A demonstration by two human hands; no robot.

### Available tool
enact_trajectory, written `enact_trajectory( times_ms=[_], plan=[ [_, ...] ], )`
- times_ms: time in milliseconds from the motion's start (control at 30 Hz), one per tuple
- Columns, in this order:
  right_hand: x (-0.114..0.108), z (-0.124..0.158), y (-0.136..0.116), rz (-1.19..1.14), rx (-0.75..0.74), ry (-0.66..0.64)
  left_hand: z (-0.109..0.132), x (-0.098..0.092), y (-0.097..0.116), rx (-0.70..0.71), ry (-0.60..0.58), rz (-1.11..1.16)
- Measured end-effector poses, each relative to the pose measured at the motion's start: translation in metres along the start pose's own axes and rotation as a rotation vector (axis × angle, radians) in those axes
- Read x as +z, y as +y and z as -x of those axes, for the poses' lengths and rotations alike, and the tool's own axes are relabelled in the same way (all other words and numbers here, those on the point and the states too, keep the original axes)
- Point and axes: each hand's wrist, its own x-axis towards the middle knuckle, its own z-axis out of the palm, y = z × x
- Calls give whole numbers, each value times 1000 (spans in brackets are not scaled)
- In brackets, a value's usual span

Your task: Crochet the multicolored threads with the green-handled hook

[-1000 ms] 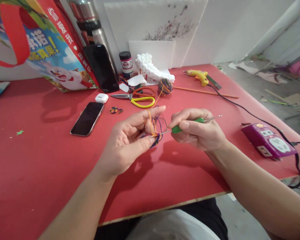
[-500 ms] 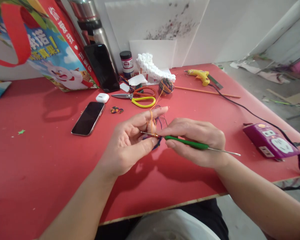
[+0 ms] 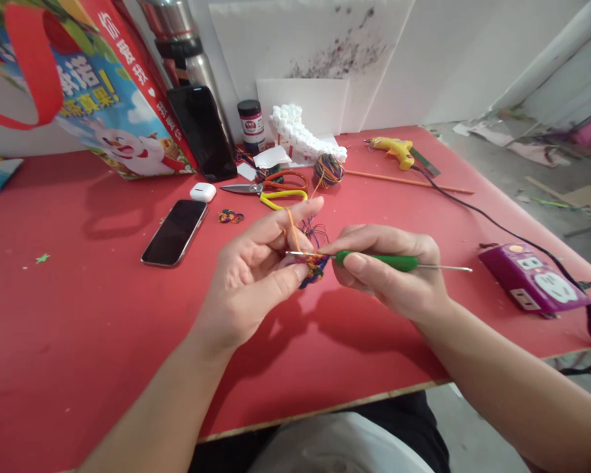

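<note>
My left hand (image 3: 256, 276) pinches a small multicoloured crochet piece (image 3: 313, 268) between thumb and fingers, with the orange yarn strand (image 3: 292, 230) running over its raised index finger. My right hand (image 3: 389, 269) grips a green-handled crochet hook (image 3: 379, 261) lying nearly level, its metal tip pushed into the piece. The yarn leads back to a multicoloured yarn ball (image 3: 328, 168) at the far middle of the red table (image 3: 103, 328).
Scissors (image 3: 268, 192), a phone (image 3: 175, 232), a white earbud case (image 3: 202, 192) and a small yarn scrap (image 3: 230, 215) lie behind my hands. A printed bag (image 3: 93, 98), second phone (image 3: 201, 131), flask (image 3: 187, 59), jar (image 3: 251, 125), glue gun (image 3: 391, 148), and purple power strip (image 3: 534, 279) with cable ring the table.
My right hand has turned the hook from angled down to nearly level and drawn it slightly right. My left index finger with the strand has lifted a little.
</note>
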Motion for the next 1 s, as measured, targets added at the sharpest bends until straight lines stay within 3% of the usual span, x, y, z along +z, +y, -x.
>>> enact_trajectory(
  times_ms=[233,367,633,1000],
  plan=[
    [-2,-3,3,-275,190,-10,0,-1,3,-34,-44,-3],
    [-7,-9,4,-373,190,-81,-1,-2,3,-27,-70,15],
    [-22,-12,-2,-132,69,-61,1,-5,-1,-28,-166,-128],
    [-24,-8,-10,65,-39,-53,0,-1,2,-11,-57,-256]
  ],
)
